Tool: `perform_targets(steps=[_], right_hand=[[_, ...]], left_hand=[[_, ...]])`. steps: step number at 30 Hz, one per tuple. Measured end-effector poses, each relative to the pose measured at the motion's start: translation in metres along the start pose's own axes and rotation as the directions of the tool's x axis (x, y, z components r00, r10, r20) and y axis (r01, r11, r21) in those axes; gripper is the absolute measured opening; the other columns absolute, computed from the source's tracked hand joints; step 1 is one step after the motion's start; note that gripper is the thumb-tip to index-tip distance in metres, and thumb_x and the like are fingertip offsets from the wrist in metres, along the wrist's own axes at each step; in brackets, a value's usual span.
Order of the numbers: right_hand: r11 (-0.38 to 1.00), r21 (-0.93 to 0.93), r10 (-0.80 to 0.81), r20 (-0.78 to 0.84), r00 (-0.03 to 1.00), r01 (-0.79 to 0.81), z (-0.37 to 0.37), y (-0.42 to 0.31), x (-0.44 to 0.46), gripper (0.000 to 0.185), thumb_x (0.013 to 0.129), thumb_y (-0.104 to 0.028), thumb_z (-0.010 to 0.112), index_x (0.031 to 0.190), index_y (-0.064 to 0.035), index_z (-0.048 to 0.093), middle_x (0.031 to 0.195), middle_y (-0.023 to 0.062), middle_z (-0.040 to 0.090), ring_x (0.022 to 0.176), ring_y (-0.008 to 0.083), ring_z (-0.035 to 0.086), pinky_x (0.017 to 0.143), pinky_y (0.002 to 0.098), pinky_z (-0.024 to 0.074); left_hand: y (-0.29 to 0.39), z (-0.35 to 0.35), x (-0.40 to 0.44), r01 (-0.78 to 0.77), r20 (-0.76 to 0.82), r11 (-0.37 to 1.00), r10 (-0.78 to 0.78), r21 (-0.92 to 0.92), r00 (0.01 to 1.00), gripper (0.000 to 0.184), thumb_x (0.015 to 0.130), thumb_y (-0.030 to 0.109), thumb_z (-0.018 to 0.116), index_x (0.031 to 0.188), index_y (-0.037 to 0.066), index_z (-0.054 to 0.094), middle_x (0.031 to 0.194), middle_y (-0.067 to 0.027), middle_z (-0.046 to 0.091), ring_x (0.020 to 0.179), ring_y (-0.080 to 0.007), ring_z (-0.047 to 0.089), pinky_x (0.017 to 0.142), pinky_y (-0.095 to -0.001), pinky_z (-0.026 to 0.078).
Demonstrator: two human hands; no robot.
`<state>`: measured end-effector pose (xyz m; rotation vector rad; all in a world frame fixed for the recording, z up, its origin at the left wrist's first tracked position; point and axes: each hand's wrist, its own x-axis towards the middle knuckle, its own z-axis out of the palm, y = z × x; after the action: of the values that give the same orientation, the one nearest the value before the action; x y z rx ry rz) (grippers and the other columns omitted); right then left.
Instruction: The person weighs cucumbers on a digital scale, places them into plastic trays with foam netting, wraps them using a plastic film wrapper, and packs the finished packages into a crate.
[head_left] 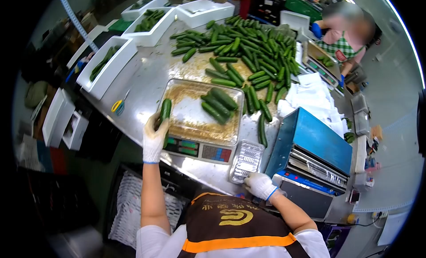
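White-gloved, my left hand (154, 136) is wrapped round a green cucumber (166, 109) at the left edge of a weighing scale. Several cucumbers (219, 102) lie together on the scale's metal tray (182, 111). My right hand (261, 185), also gloved, touches the lower right corner of a clear plastic tray (247, 160) beside the scale; its fingertips look pressed on the rim. A single cucumber (262, 130) lies just above the plastic tray.
A large cucumber pile (248, 45) covers the back of the metal table. White boxes (106, 67) stand along the left and back. Yellow-green scissors (118, 107) lie left. At right are a blue machine (317, 142), white cloths (310, 98) and a co-worker (341, 42) at another scale (320, 65).
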<state>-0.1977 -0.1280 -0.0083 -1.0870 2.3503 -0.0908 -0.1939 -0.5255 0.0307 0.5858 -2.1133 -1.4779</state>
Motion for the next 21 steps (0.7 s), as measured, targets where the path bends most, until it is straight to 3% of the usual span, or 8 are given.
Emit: perform_targets(steps=[2, 6, 10, 16, 19, 21], right_hand=[[1.0, -0.013, -0.004, 0.069, 0.998, 0.005, 0.0, 0.003, 0.002, 0.03, 0.091, -0.032, 0.059, 0.086, -0.0047, 0.069, 0.089, 0.0169, 0.066, 0.084, 0.0362, 0.067, 0.074, 0.0474, 0.0547], [0.999, -0.01, -0.045, 0.108, 0.993, 0.046, -0.002, 0.005, 0.007, 0.021, 0.081, -0.015, 0.059, 0.081, 0.002, 0.071, 0.089, 0.0216, 0.069, 0.082, 0.038, 0.07, 0.073, 0.0469, 0.0563], [0.985, -0.09, -0.126, 0.19, 0.974, 0.145, -0.007, 0.008, 0.012, 0.023, 0.084, -0.023, 0.062, 0.084, -0.0022, 0.071, 0.087, 0.0157, 0.069, 0.083, 0.0353, 0.069, 0.072, 0.046, 0.0566], [0.987, -0.1, -0.09, 0.293, 0.952, 0.124, -0.015, 0.001, 0.018, 0.024, 0.082, -0.025, 0.065, 0.085, -0.0035, 0.073, 0.09, 0.0145, 0.07, 0.085, 0.0331, 0.07, 0.073, 0.0454, 0.0572], [0.991, -0.087, -0.071, 0.271, 0.96, 0.097, -0.015, 0.001, 0.014, 0.023, 0.082, -0.025, 0.065, 0.086, -0.0039, 0.073, 0.091, 0.014, 0.07, 0.086, 0.0324, 0.071, 0.073, 0.045, 0.0574], [0.993, -0.055, -0.091, 0.164, 0.982, 0.101, -0.008, 0.002, 0.009, 0.023, 0.08, -0.025, 0.065, 0.084, -0.0033, 0.07, 0.087, 0.0136, 0.068, 0.083, 0.032, 0.069, 0.072, 0.0448, 0.0569]], left_hand=[[-0.001, 0.004, -0.002, 0.019, 0.005, 1.0, -0.019, -0.011, 1.0, 0.04, 0.09, 0.015, 0.067, 0.122, -0.009, 0.06, 0.101, -0.0153, 0.069, 0.09, -0.0176, 0.065, 0.079, -0.0306, 0.051], [-0.004, 0.009, -0.003, 0.058, 0.009, 0.998, -0.058, -0.003, 0.998, 0.042, 0.09, 0.016, 0.067, 0.123, -0.008, 0.06, 0.1, -0.0145, 0.069, 0.089, -0.017, 0.064, 0.078, -0.0302, 0.051], [-0.015, 0.011, 0.002, 0.082, 0.019, 0.996, -0.082, -0.024, 0.996, 0.041, 0.091, 0.017, 0.068, 0.123, -0.008, 0.06, 0.099, -0.0131, 0.069, 0.088, -0.0149, 0.063, 0.078, -0.0287, 0.05], [-0.015, 0.019, 0.009, 0.118, 0.026, 0.993, -0.119, 0.021, 0.993, 0.041, 0.091, 0.017, 0.068, 0.122, -0.008, 0.059, 0.096, -0.0133, 0.069, 0.085, -0.0143, 0.062, 0.076, -0.0288, 0.05], [-0.023, 0.023, 0.016, 0.087, 0.033, 0.996, -0.088, 0.027, 0.996, 0.041, 0.09, 0.017, 0.068, 0.122, -0.008, 0.06, 0.095, -0.0134, 0.069, 0.085, -0.0145, 0.062, 0.076, -0.0291, 0.05], [-0.026, 0.025, 0.019, 0.076, 0.034, 0.997, -0.076, 0.02, 0.996, 0.041, 0.09, 0.017, 0.068, 0.121, -0.008, 0.06, 0.094, -0.0124, 0.069, 0.083, -0.0141, 0.061, 0.074, -0.0295, 0.049]])
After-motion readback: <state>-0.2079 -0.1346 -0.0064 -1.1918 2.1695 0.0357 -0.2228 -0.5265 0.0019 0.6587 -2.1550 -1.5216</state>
